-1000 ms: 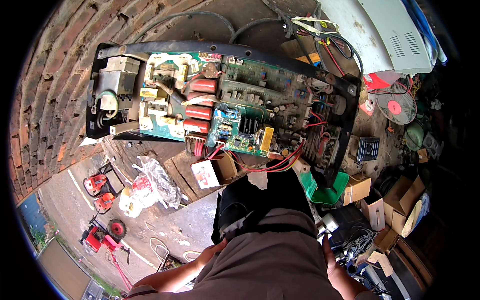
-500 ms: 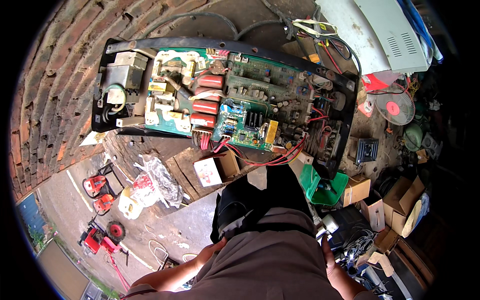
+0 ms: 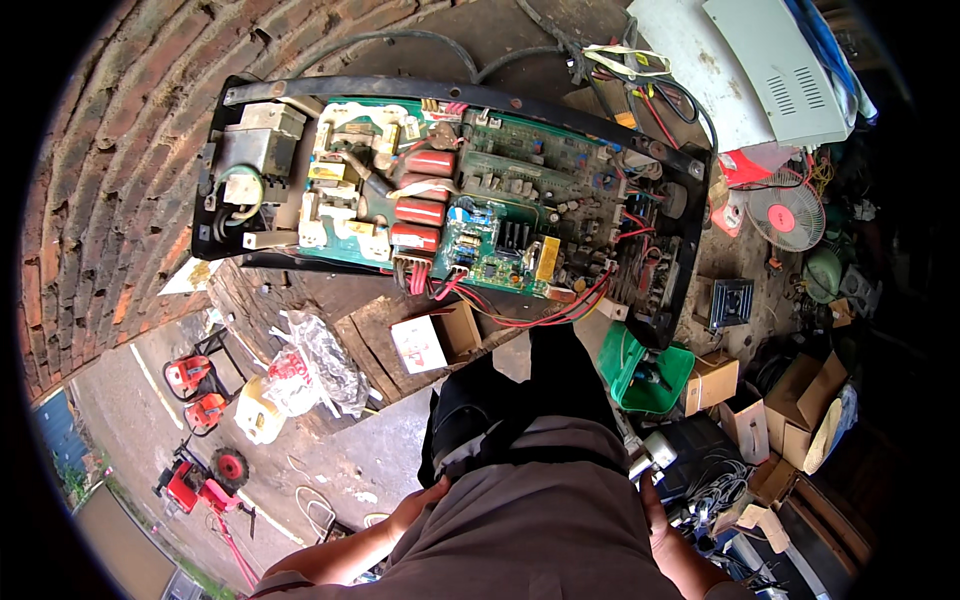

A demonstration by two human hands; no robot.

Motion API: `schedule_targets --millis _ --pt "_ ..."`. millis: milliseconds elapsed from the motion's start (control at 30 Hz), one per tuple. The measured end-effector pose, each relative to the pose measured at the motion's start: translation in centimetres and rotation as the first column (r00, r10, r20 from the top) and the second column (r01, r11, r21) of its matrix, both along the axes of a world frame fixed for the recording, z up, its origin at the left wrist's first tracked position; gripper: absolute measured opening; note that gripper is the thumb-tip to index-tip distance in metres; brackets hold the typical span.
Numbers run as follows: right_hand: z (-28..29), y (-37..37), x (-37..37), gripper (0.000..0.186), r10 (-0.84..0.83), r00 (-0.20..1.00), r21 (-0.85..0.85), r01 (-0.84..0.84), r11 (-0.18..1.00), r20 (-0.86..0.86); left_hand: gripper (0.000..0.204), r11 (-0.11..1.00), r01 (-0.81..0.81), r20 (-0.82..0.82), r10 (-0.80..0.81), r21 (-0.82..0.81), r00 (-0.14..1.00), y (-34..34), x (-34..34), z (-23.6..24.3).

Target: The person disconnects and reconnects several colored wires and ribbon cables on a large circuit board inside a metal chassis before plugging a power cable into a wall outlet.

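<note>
Beside my waist on the left is my left hand, resting against my shirt with its fingers partly hidden by my body. My right hand is at my other hip, and most of its fingers are out of sight too. Ahead of me lies an opened electrical machine in a black metal frame. Inside it are green circuit boards, a row of red cylindrical capacitors, and a cleaner small green board. Red wires loop over the near edge. Neither hand touches the machine.
A brick wall rises at left. On the wooden bench are a small open box and plastic bags. To the right are a green case, cardboard boxes, a fan and a pale metal cover.
My view has shifted slightly, so the machine's left end appears a little farther right. Both hands remain at my sides.
</note>
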State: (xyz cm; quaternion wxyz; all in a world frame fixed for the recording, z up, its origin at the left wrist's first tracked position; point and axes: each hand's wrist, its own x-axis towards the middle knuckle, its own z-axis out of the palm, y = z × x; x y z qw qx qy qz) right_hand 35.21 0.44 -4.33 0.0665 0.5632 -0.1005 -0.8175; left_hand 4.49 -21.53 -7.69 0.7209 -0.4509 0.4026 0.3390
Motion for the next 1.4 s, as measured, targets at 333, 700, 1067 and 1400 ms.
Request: schedule_targets --millis 333,700,1067,1400 --pt "-0.2 0.4 -0.5 0.078 -0.081 0.994 -0.11 0.089 0.99 0.071 0.057 1.0 0.001 -0.001 -0.001 0.011 1.0 -0.2 -0.2 0.0" --pt "-0.6 0.3 0.5 0.075 -0.078 0.996 -0.112 0.074 0.991 -0.039 0.055 0.999 0.021 -0.011 -0.021 0.039 1.0 0.1 -0.3 0.1" --pt "0.7 1.0 -1.8 0.074 -0.097 0.995 -0.117 0.095 0.989 -0.018 0.056 0.999 0.026 -0.009 -0.026 0.023 1.0 1.0 -0.8 0.7" --pt "-2.7 -1.7 2.6 0.074 -0.299 0.906 -0.201 0.247 0.948 -0.3 0.059 0.905 0.22 -0.366 -0.078 0.365 0.927 -5.7 -2.7 -3.1"
